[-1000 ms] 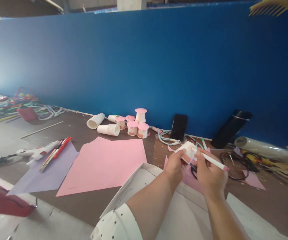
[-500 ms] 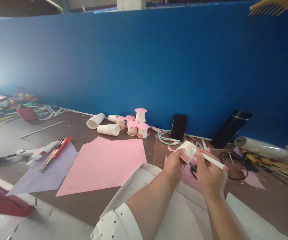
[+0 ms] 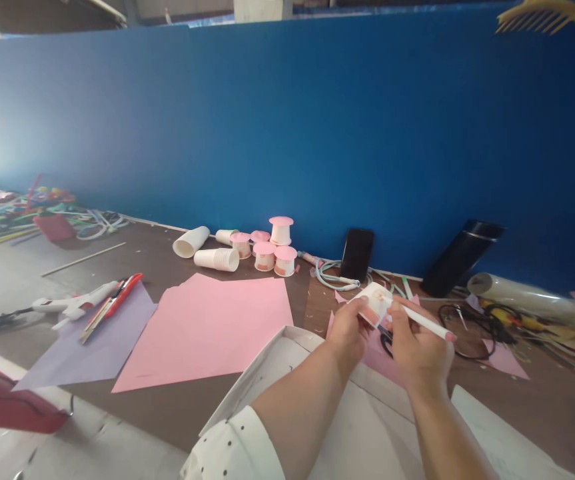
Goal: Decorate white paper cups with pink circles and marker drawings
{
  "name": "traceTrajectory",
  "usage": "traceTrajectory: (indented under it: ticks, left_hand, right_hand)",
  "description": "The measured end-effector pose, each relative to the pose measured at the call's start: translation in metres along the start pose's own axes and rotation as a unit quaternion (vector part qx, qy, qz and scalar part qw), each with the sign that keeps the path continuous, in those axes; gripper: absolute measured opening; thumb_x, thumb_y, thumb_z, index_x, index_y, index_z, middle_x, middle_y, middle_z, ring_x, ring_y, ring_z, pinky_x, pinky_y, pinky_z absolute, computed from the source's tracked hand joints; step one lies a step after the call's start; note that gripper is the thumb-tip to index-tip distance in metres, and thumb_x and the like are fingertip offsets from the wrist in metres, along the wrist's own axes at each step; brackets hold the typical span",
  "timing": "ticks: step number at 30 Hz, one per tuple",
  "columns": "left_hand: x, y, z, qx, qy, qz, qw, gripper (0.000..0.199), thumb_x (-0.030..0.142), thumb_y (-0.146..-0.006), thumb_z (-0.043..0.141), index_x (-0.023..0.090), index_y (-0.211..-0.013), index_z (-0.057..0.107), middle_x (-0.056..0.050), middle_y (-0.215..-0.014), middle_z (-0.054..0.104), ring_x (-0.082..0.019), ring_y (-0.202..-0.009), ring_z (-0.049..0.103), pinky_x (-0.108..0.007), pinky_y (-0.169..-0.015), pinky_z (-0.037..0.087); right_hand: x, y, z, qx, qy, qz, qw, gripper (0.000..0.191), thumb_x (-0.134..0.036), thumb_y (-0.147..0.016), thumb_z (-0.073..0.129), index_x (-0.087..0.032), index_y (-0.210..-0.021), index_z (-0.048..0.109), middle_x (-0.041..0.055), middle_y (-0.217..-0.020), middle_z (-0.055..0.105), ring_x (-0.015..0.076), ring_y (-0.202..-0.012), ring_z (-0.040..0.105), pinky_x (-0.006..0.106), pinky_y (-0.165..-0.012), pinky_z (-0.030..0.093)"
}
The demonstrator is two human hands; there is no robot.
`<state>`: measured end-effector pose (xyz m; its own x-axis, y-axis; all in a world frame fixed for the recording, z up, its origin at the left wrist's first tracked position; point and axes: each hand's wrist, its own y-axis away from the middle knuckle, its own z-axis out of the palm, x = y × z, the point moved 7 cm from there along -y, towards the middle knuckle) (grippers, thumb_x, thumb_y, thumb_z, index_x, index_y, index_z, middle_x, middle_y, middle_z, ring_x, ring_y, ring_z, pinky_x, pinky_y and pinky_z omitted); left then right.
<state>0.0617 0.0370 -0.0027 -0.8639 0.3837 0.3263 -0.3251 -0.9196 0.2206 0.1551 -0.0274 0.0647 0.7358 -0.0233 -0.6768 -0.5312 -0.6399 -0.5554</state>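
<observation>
My left hand (image 3: 348, 333) is closed on a small white paper cup (image 3: 378, 301) with pink markings on its side. A white marker (image 3: 430, 321) with a pink end is gripped in my right hand (image 3: 420, 343), its front end close to the cup's side. Dark scissors (image 3: 386, 343) lie partly hidden beneath the hands, by pink paper scraps. Further back stand several small cups with pink round tops (image 3: 264, 256), one of them raised on the others. A stack of white cups (image 3: 216, 259) lies on its side to their left.
Large pink sheets (image 3: 212, 333) and a purple sheet (image 3: 97, 343) with a red cutter (image 3: 112, 307) and glue gun (image 3: 74, 305) lie left. A phone (image 3: 357, 255) and black bottle (image 3: 462, 257) lean on the blue partition (image 3: 287, 127). A white box lid (image 3: 357, 427) sits in front.
</observation>
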Motion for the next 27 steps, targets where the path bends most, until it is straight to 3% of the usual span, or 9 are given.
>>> traceTrajectory:
  ticks: [12,15,19,21,23,27]
  left_hand:
    - [0.000,-0.003,-0.006,0.031,0.021,-0.017,0.999,0.013,0.012,-0.076,0.063,0.009,-0.087,0.070,-0.011,-0.087,0.073,-0.017,-0.076,0.069,-0.023,-0.069,0.054]
    - [0.001,-0.003,-0.003,0.015,0.025,-0.017,0.999,0.014,0.013,-0.078,0.062,0.008,-0.088,0.070,-0.012,-0.091,0.073,-0.018,-0.080,0.070,-0.023,-0.072,0.055]
    - [0.001,-0.003,-0.006,0.039,0.033,-0.017,0.999,0.013,0.014,-0.078,0.064,0.009,-0.089,0.069,-0.012,-0.093,0.073,-0.017,-0.081,0.070,-0.023,-0.072,0.055]
    - [0.002,-0.004,-0.006,0.041,0.038,-0.019,0.998,0.015,0.013,-0.077,0.064,0.010,-0.091,0.069,-0.011,-0.094,0.073,-0.016,-0.081,0.069,-0.022,-0.070,0.055]
    - [0.002,-0.005,-0.006,0.033,0.036,-0.030,0.998,0.016,0.014,-0.076,0.065,0.011,-0.092,0.068,-0.010,-0.094,0.073,-0.016,-0.079,0.069,-0.021,-0.065,0.054]
    - [0.000,-0.002,-0.001,-0.011,0.036,-0.060,0.997,0.019,0.016,-0.077,0.064,0.010,-0.095,0.067,-0.010,-0.093,0.073,-0.017,-0.075,0.069,-0.022,-0.060,0.053]
  right_hand:
    - [-0.001,0.000,-0.001,0.017,-0.024,-0.023,0.999,0.042,-0.053,-0.085,0.052,-0.019,-0.096,0.075,0.0084,-0.076,0.072,0.0241,-0.070,0.066,0.036,-0.071,0.048]
    - [-0.010,0.002,-0.004,0.020,-0.093,-0.037,0.995,0.042,-0.051,-0.087,0.053,-0.017,-0.101,0.072,0.0074,-0.076,0.071,0.0202,-0.064,0.064,0.034,-0.066,0.049]
    - [-0.021,0.005,-0.014,0.058,-0.184,-0.056,0.980,0.045,-0.049,-0.088,0.055,-0.013,-0.111,0.067,0.0069,-0.077,0.069,0.0141,-0.055,0.059,0.033,-0.063,0.052]
    - [-0.013,0.004,-0.016,0.091,-0.213,-0.024,0.973,0.045,-0.048,-0.088,0.056,-0.013,-0.115,0.065,0.0077,-0.083,0.069,0.0148,-0.061,0.062,0.035,-0.069,0.054]
    - [0.006,0.001,-0.012,0.113,-0.261,0.053,0.957,0.043,-0.046,-0.087,0.057,-0.016,-0.117,0.064,0.0086,-0.094,0.070,0.0167,-0.074,0.067,0.036,-0.075,0.056]
    - [0.041,-0.002,0.013,0.077,-0.367,0.197,0.906,0.047,-0.046,-0.077,0.070,-0.022,-0.117,0.061,0.0057,-0.102,0.070,0.0193,-0.091,0.069,0.035,-0.081,0.056]
